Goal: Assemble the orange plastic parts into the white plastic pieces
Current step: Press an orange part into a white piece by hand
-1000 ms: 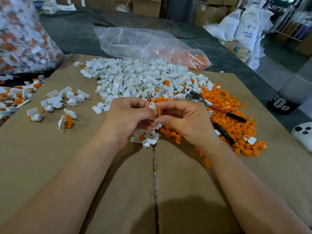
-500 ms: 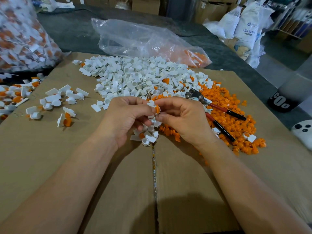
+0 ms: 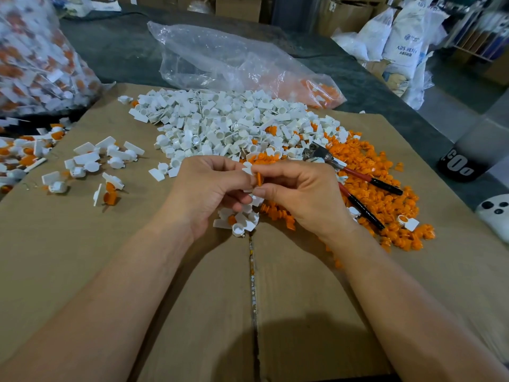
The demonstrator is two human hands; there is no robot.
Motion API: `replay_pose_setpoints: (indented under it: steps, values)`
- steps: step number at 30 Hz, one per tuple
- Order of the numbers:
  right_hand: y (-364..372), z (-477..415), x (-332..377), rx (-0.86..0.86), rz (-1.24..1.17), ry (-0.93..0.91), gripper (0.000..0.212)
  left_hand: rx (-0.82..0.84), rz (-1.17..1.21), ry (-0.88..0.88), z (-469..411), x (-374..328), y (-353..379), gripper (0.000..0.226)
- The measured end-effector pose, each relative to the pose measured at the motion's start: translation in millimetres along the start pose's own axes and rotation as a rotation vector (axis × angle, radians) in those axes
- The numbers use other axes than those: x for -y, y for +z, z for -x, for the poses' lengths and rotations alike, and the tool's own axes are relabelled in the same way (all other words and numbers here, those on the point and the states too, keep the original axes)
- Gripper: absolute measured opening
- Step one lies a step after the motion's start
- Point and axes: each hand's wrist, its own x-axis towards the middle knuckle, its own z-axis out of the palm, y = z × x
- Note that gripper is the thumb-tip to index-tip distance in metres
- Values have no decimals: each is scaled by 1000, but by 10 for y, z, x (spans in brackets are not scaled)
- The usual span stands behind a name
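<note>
My left hand [image 3: 205, 193] and my right hand [image 3: 298, 193] meet above the cardboard. The right thumb and forefinger pinch an orange part [image 3: 259, 179]. The left fingers hold a white piece [image 3: 247, 170] against it, mostly hidden by the fingers. Under the hands lies a small cluster of white pieces [image 3: 242, 220], some with orange in them. A big heap of white pieces [image 3: 231, 122] lies beyond the hands. A heap of orange parts [image 3: 385, 194] spreads to the right.
Red-and-black-handled pliers [image 3: 355, 183] lie on the orange heap. Finished white-and-orange pieces [image 3: 91, 166] are scattered at left. A full clear bag [image 3: 30, 56] stands far left, a nearly flat clear bag [image 3: 234, 59] behind the white heap. The cardboard sheet [image 3: 248, 299] covers the table.
Both hands stay together in the same place. The orange part between the fingers has turned slightly against the white piece.
</note>
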Motion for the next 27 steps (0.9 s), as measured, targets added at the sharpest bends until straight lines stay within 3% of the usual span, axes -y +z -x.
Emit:
replay_pose_setpoints:
  steps: [23, 27]
  values:
    - [-36, 8, 43, 4, 268, -38, 30, 60, -45, -27, -10, 8, -11, 12]
    - [-19, 12, 52, -6, 261, -39, 36, 52, -47, -7, -10, 5, -11, 14]
